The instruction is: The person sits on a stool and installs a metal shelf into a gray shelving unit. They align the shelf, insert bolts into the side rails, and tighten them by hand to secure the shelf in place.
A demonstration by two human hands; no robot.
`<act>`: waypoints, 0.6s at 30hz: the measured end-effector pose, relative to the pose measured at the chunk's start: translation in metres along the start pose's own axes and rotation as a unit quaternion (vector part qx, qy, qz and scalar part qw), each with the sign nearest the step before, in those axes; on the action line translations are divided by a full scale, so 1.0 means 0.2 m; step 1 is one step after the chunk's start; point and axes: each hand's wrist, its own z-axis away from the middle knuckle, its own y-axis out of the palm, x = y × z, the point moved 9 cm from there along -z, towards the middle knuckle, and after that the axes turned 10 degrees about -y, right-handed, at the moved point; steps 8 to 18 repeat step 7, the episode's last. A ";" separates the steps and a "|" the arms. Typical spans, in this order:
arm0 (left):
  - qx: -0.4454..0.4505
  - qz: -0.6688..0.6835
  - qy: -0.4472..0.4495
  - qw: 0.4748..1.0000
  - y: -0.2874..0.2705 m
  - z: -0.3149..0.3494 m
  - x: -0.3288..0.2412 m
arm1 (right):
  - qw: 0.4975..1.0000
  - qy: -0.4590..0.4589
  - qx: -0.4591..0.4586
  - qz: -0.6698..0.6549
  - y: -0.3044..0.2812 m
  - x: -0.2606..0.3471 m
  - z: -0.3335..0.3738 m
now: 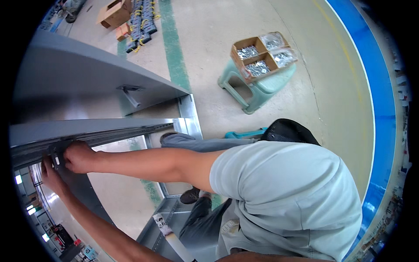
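Observation:
At the far left, both hands are at a dark metal plate (pixel 75 178) with pale slots, set against the underside rail of a grey metal cabinet (pixel 65 132). My right hand (pixel 80 157) is closed, its fingers curled against the plate's right side. Whatever those fingers hold is hidden behind the knuckles. Lower and further left, my left hand (pixel 51 175) grips the plate near its slotted end. Its fingertips are partly covered by the plate.
The cabinet's grey door panel (pixel 100 78) with a handle (pixel 129 94) stands above my arms. A green stool (pixel 266 89) bears a divided cardboard box (pixel 257 79) of metal fasteners. A white tube (pixel 174 240) slants near my legs. Dark blocks with yellow cords (pixel 142 26) lie beyond.

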 end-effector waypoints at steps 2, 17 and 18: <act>-0.100 -0.011 0.037 0.994 0.00 0.08 -0.17 | 0.998 0.031 0.051 -0.036 0.01 -0.16 -0.04; 0.035 0.055 0.196 0.978 0.02 0.66 -0.87 | 0.993 0.069 0.093 0.039 -0.03 -0.49 0.06; 0.035 0.055 0.196 0.978 0.02 0.66 -0.87 | 0.993 0.069 0.093 0.039 -0.03 -0.49 0.06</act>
